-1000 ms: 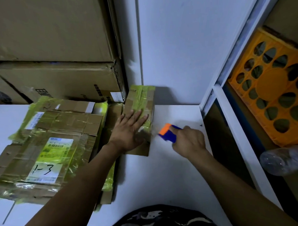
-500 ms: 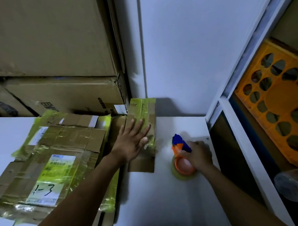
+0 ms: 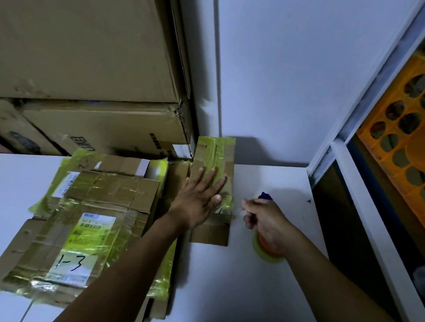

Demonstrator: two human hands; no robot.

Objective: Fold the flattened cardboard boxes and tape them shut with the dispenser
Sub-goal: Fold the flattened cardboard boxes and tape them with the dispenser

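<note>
A small cardboard box [image 3: 216, 158] wrapped in yellowish tape lies on the white table [image 3: 238, 294], its far end against the wall. My left hand [image 3: 200, 199] presses flat on top of it with straight fingers. To its right my right hand [image 3: 267, 223] grips the blue and orange tape dispenser [image 3: 265, 196], whose yellowish tape roll [image 3: 267, 255] shows under the palm and rests on the table. A stack of flattened, taped cardboard boxes [image 3: 89, 219] lies left of my left arm; the top one carries a label marked "1-3".
Large cardboard cartons [image 3: 85, 60] are stacked at the back left against the wall. A white shelf frame [image 3: 364, 195] borders the table on the right, with an orange plastic crate [image 3: 405, 134] behind it.
My right hand has carried the dispenser away from the small box, to the right and toward me, and lowered it onto the table. The left hand stays pressed on the box.
</note>
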